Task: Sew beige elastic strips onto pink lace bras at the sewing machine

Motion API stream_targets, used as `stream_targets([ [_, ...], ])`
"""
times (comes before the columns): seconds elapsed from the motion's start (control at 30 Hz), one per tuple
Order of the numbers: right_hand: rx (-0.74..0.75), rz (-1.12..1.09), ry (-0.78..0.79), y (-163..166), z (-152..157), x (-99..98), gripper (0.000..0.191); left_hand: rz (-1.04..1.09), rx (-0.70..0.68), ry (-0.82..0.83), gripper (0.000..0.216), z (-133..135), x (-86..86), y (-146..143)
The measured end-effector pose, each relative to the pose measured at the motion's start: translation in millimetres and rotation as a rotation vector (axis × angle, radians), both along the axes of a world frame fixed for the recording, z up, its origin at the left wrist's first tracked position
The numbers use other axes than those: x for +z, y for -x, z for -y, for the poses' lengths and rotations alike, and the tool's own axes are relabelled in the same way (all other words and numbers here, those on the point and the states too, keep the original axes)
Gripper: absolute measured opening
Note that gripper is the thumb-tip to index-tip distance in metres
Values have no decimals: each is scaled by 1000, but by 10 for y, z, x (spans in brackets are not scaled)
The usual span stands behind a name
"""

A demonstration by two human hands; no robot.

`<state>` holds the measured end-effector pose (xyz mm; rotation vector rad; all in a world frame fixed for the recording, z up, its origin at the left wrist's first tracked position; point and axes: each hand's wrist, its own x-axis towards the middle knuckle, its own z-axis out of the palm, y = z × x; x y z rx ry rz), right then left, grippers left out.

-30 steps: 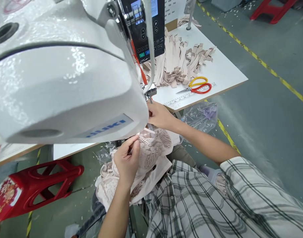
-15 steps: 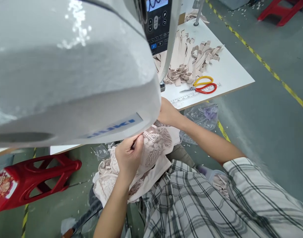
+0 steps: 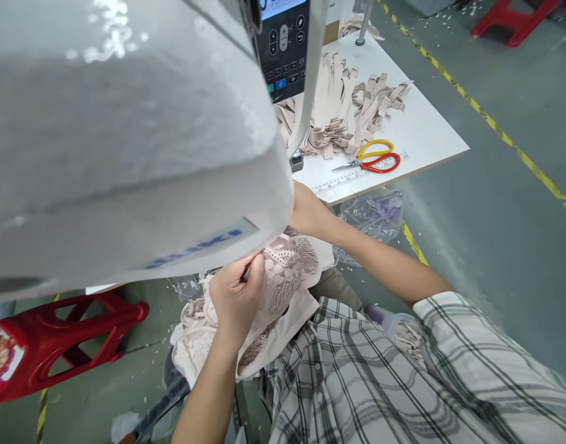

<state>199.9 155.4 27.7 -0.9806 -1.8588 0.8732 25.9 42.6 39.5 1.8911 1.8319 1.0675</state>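
Observation:
A pale pink lace garment (image 3: 287,280) hangs from the sewing machine over my lap, bunched at its left side. My left hand (image 3: 237,293) pinches its upper edge between thumb and fingers, right below the machine head. My right hand (image 3: 308,213) reaches in behind the rounded end of the white sewing machine head (image 3: 209,185). Its fingers are hidden there, so what they touch does not show. The needle and the stitching spot are also covered by the head.
On the white table (image 3: 431,142) lie a pile of beige fabric strips (image 3: 333,111) and scissors (image 3: 378,157) with yellow and red handles, over a printed ruler. A control panel (image 3: 285,55) stands above. A clear plastic bag (image 3: 370,216) hangs below the edge. A red stool (image 3: 74,333) is at left.
The view has shifted slightly, so the machine head fills more of the picture and the table sits a little further left. Both hands keep nearly the same place at the garment.

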Motion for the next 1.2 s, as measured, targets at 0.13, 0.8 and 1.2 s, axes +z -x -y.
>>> stream_targets([
  [0.13,-8,16,-9,4,2,5,5,11,10,2,19,4,-18,8],
  [0.8,15,-66,-8,0,22,-39,8,46,15,-44,17,44,-9,-4],
  [1.2,-2,-52,19,22,0,12,8,17,57,-90,17,47,-10,39],
])
